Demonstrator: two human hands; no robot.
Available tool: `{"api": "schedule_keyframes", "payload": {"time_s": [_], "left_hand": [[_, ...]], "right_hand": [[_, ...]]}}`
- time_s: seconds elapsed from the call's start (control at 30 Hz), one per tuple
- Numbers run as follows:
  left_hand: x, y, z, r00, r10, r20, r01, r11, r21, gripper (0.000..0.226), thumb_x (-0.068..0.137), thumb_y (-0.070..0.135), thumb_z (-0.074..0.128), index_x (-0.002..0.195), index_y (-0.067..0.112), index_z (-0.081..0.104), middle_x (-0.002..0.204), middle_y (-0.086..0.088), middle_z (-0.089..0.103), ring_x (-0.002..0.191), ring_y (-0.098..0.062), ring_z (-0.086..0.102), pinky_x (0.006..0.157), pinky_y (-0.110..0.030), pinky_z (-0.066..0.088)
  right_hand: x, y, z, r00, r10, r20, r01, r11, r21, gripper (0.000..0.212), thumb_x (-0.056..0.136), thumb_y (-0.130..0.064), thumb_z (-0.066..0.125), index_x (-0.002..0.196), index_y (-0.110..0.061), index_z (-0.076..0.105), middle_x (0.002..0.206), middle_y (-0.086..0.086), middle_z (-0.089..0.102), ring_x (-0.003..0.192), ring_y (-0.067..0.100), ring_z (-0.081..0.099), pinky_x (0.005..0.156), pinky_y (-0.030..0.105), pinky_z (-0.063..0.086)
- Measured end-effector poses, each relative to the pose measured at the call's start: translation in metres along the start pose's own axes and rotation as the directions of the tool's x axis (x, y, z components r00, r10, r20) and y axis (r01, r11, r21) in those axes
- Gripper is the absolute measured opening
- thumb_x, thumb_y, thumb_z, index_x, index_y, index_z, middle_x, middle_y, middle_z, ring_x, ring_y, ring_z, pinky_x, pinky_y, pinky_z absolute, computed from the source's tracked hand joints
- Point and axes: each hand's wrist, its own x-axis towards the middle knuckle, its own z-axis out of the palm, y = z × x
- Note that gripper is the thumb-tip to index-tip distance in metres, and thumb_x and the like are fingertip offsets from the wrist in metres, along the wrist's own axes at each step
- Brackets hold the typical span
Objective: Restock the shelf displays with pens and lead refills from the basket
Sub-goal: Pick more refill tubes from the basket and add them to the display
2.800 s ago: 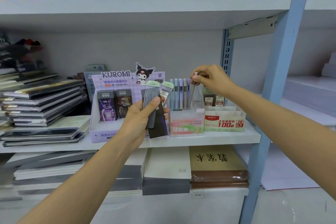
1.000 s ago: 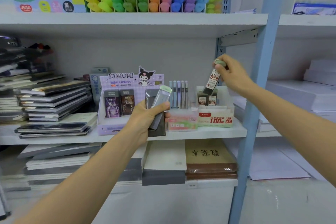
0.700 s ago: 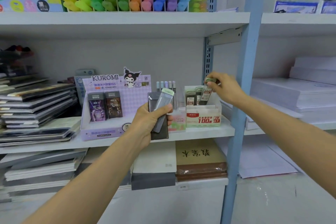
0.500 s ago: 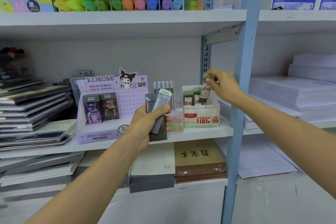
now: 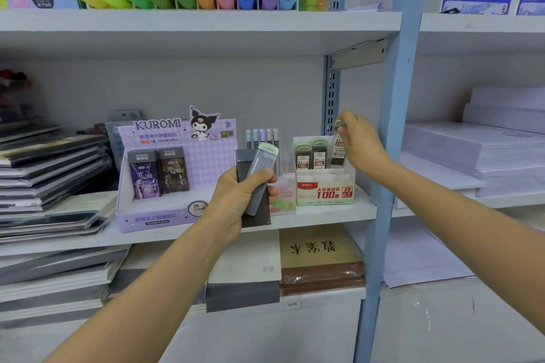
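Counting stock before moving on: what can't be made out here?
Head view:
Basket: outside the frame.
Refill in the right hand: top partly covered by fingers; seated in the white box or not, unclear.
Pens: lower parts hidden by the left hand and its cases.

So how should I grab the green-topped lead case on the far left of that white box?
Pinch its green cap from above, one finger in front and one behind. The lead case stands upright with its lower end hidden behind the front of the white display box. A second case stands close on its right, so only the top looks free. Then probably lift straight up.
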Motion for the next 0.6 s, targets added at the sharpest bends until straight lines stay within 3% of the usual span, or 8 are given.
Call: {"api": "schedule_keyframes", "payload": {"time_s": [0.17,0.3,0.43,0.53,0.6], "left_hand": [[0.001,0.000,-0.003,1.000,0.012,-0.011,-0.012,1.000,0.029,0.031,0.081,0.023,0.075,0.108,0.009,0.065,0.079,-0.003,0.075,0.064,-0.013,0.070,0.055,-0.027,0.056],[0.003,0.000,-0.006,1.000,0.019,-0.013,-0.018,0.999,0.039,0.033,0.082,0.025,0.074,0.110,0.009,0.065,0.083,-0.004,0.075,0.067,-0.014,0.070,0.059,-0.030,0.056],[0.006,0.002,-0.008,1.000,0.020,-0.021,-0.020,1.000,0.019,0.031,0.084,0.024,0.072,0.110,0.007,0.064,0.079,-0.004,0.074,0.064,-0.014,0.069,0.058,-0.028,0.056],[0.007,0.002,-0.008,1.000,0.013,-0.011,-0.012,1.000,0.009,0.030,0.084,0.022,0.072,0.108,0.005,0.064,0.079,-0.004,0.074,0.062,-0.015,0.069,0.058,-0.028,0.057],[0.007,0.002,-0.009,1.000,0.015,-0.005,-0.015,1.000,0.009,0.030,0.084,0.020,0.072,0.109,0.005,0.064,0.080,-0.003,0.075,0.063,-0.015,0.069,0.059,-0.028,0.058]], "right_hand": [[0.003,-0.001,0.010,0.970,0.164,0.182,-0.178,0.982,0.061,0.016,0.103,-0.012,0.039,0.110,-0.005,0.052,0.105,0.016,0.061,0.091,0.030,0.056,0.074,0.036,0.044],[0.006,-0.005,0.009,0.950,0.112,0.293,-0.161,0.975,0.150,0.012,0.101,-0.014,0.045,0.106,-0.010,0.054,0.108,0.011,0.061,0.091,0.024,0.054,0.066,0.026,0.040],[0.009,-0.005,0.011,0.954,0.077,0.290,-0.151,0.958,0.244,0.016,0.098,-0.014,0.052,0.112,-0.010,0.060,0.118,0.005,0.036,0.104,0.019,0.043,0.089,0.023,0.039],[0.013,-0.002,0.015,0.959,0.103,0.265,-0.171,0.953,0.251,0.030,0.092,-0.011,0.062,0.120,-0.017,0.055,0.114,0.005,0.043,0.093,0.017,0.047,0.073,0.016,0.040],[0.016,0.000,0.020,0.963,0.139,0.229,-0.200,0.942,0.268,0.034,0.085,-0.010,0.071,0.112,-0.018,0.053,0.102,0.006,0.053,0.080,0.014,0.048,0.064,0.018,0.040]]}}
